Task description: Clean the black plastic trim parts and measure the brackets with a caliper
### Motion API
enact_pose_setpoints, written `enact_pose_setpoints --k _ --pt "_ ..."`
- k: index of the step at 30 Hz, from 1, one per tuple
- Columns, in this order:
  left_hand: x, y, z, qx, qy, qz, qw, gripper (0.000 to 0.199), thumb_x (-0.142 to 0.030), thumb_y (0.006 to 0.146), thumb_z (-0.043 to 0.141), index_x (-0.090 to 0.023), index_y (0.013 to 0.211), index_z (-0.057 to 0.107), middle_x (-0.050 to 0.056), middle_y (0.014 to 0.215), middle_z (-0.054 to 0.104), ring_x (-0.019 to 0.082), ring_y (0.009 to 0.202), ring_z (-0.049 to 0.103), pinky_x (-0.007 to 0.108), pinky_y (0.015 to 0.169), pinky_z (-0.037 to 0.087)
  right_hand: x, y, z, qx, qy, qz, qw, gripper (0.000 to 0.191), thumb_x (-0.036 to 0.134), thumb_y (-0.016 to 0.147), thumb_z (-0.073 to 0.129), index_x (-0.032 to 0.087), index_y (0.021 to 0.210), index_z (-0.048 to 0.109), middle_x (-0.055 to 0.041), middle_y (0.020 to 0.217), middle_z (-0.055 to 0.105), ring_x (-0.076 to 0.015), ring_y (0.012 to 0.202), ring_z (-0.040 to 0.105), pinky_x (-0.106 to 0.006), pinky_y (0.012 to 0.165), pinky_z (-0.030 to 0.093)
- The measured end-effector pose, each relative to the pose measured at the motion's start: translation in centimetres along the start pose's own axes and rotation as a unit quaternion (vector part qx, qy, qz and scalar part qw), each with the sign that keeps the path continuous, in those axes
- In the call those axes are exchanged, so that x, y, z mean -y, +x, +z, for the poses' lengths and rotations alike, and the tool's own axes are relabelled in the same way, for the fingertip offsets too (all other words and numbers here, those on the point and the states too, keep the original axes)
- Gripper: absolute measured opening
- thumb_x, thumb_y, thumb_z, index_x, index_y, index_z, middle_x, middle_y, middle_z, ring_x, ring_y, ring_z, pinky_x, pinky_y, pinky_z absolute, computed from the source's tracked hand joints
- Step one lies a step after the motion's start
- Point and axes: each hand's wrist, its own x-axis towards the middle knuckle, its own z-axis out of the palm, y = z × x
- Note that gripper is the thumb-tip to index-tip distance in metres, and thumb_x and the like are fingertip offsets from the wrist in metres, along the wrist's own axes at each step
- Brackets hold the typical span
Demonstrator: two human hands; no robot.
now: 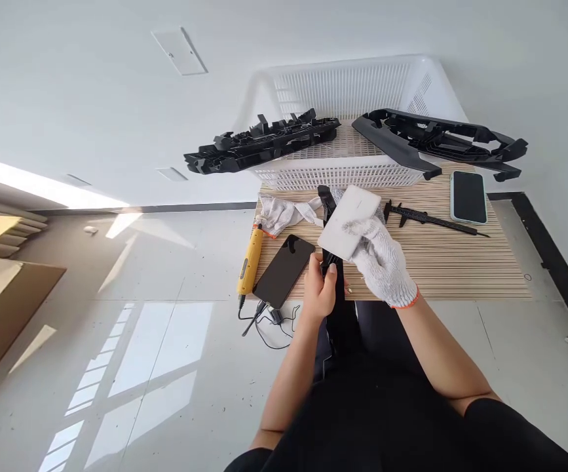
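Bare and closed, my left hand (321, 285) grips a long black plastic part (335, 298) that stretches from the table down toward my lap. My right hand (379, 259), in a white knitted glove with an orange cuff, has its thumb and fingers closed on a flat white rectangular pad (350, 219). The pad is over the upper part of the black piece and hides some of it; whether they touch I cannot tell. Left of my hands lies a dark phone (284, 270). Beyond it a second white glove (284, 213) lies crumpled on the table.
A white plastic basket (347, 174) stands at the back, with two large black plastic parts (264, 143) (441, 137) across it. Black calipers (431, 218) and a light-cased phone (468, 196) lie right. A yellow corded tool (250, 261) rests at the table's left edge, cables hanging below.
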Motion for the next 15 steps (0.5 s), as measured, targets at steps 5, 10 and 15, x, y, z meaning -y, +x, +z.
enact_pose_setpoints --k 5,10,15 --pt "0.3 0.0 -0.1 -0.001 0.000 0.000 1.000 0.030 -0.053 0.098 0.049 -0.026 0.099 0.037 -0.007 0.059 0.059 0.014 0.043 0.058 0.026 0.046 0.049 0.8 1.3 0.1 -0.026 -0.005 -0.002 1.000 0.043 0.029 0.097 0.052 0.033 0.139 0.056 -0.0048 0.132 0.061 -0.0192 0.107 0.065 -0.037 0.096 0.057" --pt "0.1 0.1 0.1 0.007 -0.003 -0.008 1.000 0.031 -0.054 0.098 0.048 -0.026 0.098 0.036 -0.008 0.057 0.057 0.014 0.041 0.056 0.025 0.043 0.047 0.5 2.9 0.9 -0.061 -0.050 -0.050 0.996 0.021 0.032 0.094 0.062 0.027 0.111 0.072 -0.0044 0.113 0.068 -0.0189 0.106 0.067 -0.033 0.088 0.059" --pt "-0.9 0.4 0.3 -0.010 0.060 0.026 0.998 0.028 -0.051 0.097 0.050 -0.024 0.095 0.042 -0.007 0.060 0.057 0.012 0.045 0.055 0.024 0.048 0.045 -0.4 2.5 2.5 -0.204 -0.096 -0.042 0.973 0.015 0.025 0.095 0.061 0.025 0.105 0.072 -0.0038 0.105 0.070 -0.0163 0.096 0.068 -0.032 0.085 0.059"
